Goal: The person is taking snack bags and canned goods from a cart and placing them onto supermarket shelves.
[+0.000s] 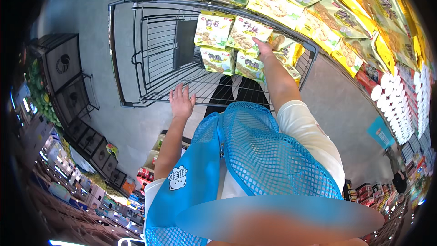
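Note:
A wire shopping cart (160, 85) stands in front of me, with several yellow-and-white bags of biscuits grouped in its right part. My right hand (263, 49) grips the right side of an upper biscuit bag (246, 33), its thumb on the printed front and the other fingers largely hidden. To the left of that bag sits another upper biscuit bag (213, 30). Two lower bags, one on the left (217, 59) and one on the right (251, 65), show beneath them. Over the cart's near rim, my left hand (182, 101) is empty with fingers spread.
Stacked biscuit bags (322, 17) line the display along the cart's far side and right. Red tubes with white lids (392, 95) continue that display. Dark crates (63, 65) with green produce (41, 92) stand left across the grey floor (112, 123).

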### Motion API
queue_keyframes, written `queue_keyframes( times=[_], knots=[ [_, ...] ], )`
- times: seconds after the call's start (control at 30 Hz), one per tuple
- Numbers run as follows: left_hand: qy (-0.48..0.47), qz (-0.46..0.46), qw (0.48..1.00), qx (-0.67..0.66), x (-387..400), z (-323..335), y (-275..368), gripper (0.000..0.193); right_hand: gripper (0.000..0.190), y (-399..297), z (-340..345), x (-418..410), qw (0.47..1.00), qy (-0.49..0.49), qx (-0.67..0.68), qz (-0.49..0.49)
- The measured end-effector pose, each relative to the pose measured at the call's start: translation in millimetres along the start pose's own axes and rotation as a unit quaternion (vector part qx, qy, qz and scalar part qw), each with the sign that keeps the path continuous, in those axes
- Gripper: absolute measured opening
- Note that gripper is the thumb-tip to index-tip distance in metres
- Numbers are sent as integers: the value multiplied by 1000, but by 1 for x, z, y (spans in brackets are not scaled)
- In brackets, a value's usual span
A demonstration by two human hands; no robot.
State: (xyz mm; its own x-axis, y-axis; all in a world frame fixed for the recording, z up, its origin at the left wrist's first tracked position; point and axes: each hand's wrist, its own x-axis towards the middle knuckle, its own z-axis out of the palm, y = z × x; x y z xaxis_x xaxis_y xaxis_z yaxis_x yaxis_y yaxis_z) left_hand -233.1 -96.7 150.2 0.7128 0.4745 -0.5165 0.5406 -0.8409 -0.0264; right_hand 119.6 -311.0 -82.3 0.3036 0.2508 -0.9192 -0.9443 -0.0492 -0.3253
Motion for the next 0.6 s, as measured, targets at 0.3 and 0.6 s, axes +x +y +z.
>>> queue_keyframes(
  times=[0.3,0.6],
  knots=[
    [-26,-2,992,-126,24,-11,16,47,91,11,13,-15,986,79,-149,-5],
    [7,45,973,-228,65,-36,81,41,116,3,59,-71,944,206,-253,-49]
  ],
)
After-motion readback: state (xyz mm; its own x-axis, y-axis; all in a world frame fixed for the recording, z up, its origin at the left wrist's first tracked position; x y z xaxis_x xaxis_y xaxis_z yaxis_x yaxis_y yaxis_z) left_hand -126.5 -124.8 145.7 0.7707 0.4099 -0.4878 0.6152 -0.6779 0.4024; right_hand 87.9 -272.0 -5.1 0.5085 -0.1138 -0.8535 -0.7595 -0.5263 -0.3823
